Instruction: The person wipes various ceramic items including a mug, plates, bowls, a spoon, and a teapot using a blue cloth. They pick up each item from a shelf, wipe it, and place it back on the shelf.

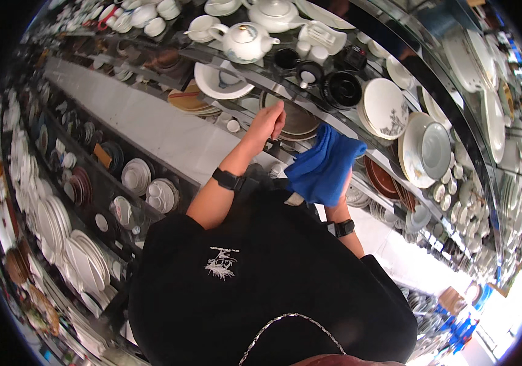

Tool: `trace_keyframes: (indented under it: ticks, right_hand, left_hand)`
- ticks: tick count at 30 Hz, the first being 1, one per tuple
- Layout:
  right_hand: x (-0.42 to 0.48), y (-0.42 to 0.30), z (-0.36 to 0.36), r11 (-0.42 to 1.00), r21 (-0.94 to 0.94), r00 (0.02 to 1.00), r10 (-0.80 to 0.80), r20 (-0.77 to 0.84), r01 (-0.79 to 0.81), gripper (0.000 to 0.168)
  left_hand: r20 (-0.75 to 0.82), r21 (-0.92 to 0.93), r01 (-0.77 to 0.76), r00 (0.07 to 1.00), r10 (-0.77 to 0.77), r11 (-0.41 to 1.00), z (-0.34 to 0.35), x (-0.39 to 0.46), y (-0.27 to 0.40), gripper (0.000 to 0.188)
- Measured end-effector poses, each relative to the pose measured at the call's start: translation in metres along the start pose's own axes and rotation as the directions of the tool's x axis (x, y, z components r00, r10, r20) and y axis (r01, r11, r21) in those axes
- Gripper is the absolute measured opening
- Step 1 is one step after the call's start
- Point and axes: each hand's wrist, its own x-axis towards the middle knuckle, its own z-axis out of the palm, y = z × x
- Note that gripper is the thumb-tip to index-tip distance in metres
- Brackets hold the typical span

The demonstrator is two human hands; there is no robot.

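A bright blue cloth [326, 164] hangs bunched over my right hand [345, 185], most of which it hides. My left hand [270, 122], with fingers curled, is in front of the shelf edge, over dark round plates [298, 120] on the lower shelf. Whether its fingers hold anything cannot be told. On the shelf above stand a white teapot with a gold-tipped lid [246, 42], black cups and a black round dish [342, 89]. A stack of white plates with a grey plant print [383, 108] lies to their right, and a white bowl [222, 81] sits lower left.
Glass-edged shelves crowded with crockery run along the far side. Behind me on the left, another shelf unit holds stacked white bowls [136, 176] and oval plates [88, 261]. A pale tiled floor [151, 123] lies between the units. Brown dishes [382, 176] stand low on the right.
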Motion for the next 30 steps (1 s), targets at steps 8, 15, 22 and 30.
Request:
trace_keyframes:
  ticks: [8,15,22,30]
  right_hand:
    - [0.002,0.025,0.014,0.965,0.034,0.949,0.250,0.195,-0.261,0.068]
    - [0.037,0.063,0.039,0.919,-0.028,0.885,0.387,0.260,-0.394,0.069]
    - [0.053,0.086,0.057,0.917,-0.039,0.886,0.395,0.242,-0.398,0.069]
    - [0.073,0.113,0.085,0.965,-0.001,0.950,0.260,0.175,-0.263,0.070]
  left_hand:
    - [-0.279,0.030,0.158,0.950,-0.143,0.987,-0.060,-0.082,-0.036,0.034]
    - [-0.414,0.038,0.191,0.896,-0.159,0.981,-0.064,-0.102,-0.047,0.030]
    - [-0.418,0.105,0.101,0.907,-0.048,0.989,-0.082,-0.085,-0.034,0.030]
    - [-0.365,0.013,-0.078,0.928,0.077,0.997,-0.131,-0.047,0.013,0.027]
